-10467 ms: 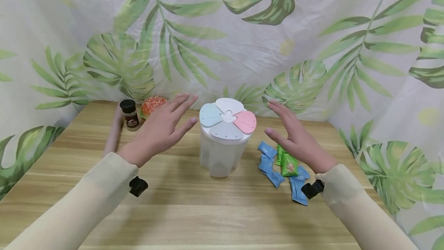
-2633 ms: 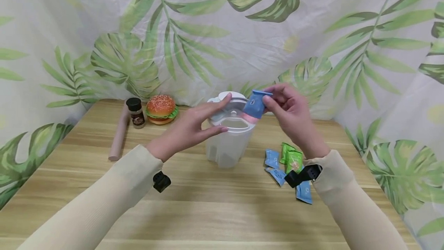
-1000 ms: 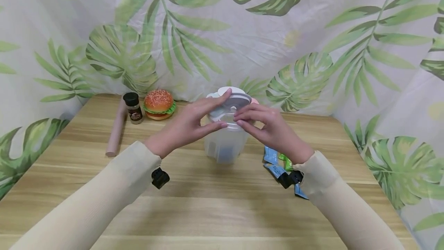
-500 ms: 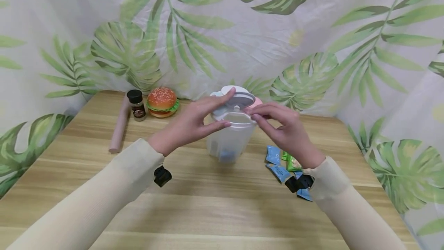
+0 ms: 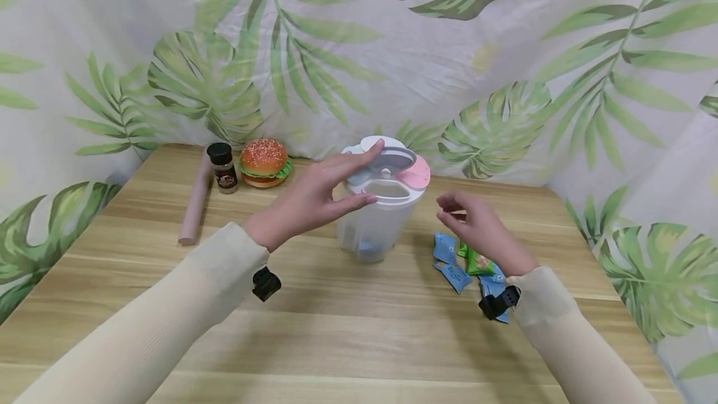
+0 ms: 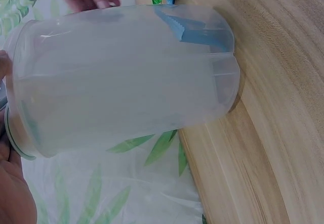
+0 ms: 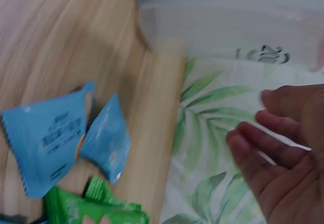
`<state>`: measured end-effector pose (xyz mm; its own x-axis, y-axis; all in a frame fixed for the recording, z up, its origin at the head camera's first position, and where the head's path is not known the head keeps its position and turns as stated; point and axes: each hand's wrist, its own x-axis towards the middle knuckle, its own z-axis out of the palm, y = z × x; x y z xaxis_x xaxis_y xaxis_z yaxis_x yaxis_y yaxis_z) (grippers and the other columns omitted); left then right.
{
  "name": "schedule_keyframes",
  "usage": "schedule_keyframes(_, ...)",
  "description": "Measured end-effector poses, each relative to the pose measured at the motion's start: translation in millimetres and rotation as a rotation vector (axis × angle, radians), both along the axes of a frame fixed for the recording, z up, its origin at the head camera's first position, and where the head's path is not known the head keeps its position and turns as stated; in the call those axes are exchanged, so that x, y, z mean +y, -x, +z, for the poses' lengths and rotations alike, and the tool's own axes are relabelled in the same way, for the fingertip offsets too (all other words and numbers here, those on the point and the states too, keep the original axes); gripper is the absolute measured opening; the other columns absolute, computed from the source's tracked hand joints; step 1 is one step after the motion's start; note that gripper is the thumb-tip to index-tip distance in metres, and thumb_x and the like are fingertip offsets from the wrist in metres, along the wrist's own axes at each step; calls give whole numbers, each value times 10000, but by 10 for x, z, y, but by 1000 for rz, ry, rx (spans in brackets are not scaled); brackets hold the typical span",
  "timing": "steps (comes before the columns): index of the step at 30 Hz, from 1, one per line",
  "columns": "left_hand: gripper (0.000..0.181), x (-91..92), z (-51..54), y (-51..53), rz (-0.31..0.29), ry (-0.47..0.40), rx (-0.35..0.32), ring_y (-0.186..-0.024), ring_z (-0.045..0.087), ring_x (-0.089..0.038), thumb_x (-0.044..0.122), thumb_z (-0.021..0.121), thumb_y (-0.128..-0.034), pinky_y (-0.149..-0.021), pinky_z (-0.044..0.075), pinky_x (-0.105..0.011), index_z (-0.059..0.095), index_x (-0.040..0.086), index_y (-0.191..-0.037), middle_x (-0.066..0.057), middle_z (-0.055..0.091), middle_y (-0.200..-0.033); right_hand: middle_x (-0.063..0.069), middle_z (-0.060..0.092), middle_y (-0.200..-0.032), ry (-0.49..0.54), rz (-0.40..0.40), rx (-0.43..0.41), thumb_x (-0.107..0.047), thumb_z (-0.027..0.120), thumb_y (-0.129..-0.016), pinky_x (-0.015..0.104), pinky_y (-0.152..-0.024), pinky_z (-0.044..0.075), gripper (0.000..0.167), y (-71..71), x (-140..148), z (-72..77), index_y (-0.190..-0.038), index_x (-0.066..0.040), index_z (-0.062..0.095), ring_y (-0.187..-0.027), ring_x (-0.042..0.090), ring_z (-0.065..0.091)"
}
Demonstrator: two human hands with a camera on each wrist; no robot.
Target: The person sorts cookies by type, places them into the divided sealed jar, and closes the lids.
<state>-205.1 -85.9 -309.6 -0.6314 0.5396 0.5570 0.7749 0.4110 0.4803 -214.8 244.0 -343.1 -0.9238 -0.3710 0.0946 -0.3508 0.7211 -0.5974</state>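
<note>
A translucent container [image 5: 373, 226] stands upright, its grey flap [image 5: 392, 159] raised above an uncovered opening and its pink flap [image 5: 416, 173] closed. The left hand [image 5: 320, 195] has its thumb at the near rim and its index finger at the raised flap. One blue packet [image 6: 195, 32] lies at the container's bottom in the left wrist view. To the right of the container, the right hand [image 5: 482, 229] hovers with bent, relaxed fingers and nothing in them. Below it lie blue packets [image 5: 452, 276] and green packets [image 5: 479, 263] on the table, some partly covered by the wrist camera.
At the table's back left stand a dark-capped jar [image 5: 225, 173] and a toy hamburger [image 5: 265, 163]. A pink roller [image 5: 195, 204] lies left of the jar. Behind the wooden table [image 5: 336, 341] hangs a leaf-patterned cloth [image 5: 314, 67].
A blue packet has gone from the right hand into the container. The right hand has moved from the opening rightward, toward the loose packets. The left hand remains at the flap.
</note>
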Motion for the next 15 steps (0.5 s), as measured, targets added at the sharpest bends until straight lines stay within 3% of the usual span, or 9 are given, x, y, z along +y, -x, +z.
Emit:
schedule_keyframes(3,783,4,-3,8,-3,-4,2,-1376,602,-251,219,789,-955,-1177,475,-433,394,118,-1623,-118,639,-1478,313,649,-1347,-98,27,-89,-104,621,-1048,582,-1065,541,367,36,75,-84,-1357,94,597,-1238,450,645)
schedule_keyframes(9,787,14,7,15,-10,-18,9,-1370,607,-247,205,794,-950,-1180,472,-422,395,111,-1622,-118,649,-1464,328,618,-1394,-279,82,-192,-99,643,-1030,598,-1069,522,445,73,201,-243,-1413,110,553,-1272,472,620)
schedule_keyframes(15,797,9,12,-8,-8,-23,-1,-1369,607,-250,207,803,-943,-1180,469,-428,396,118,-1622,-113,650,-1464,315,645,-1372,-337,114,-174,-95,672,-1010,589,-1054,534,460,82,252,-387,-1403,120,566,-1261,460,639)
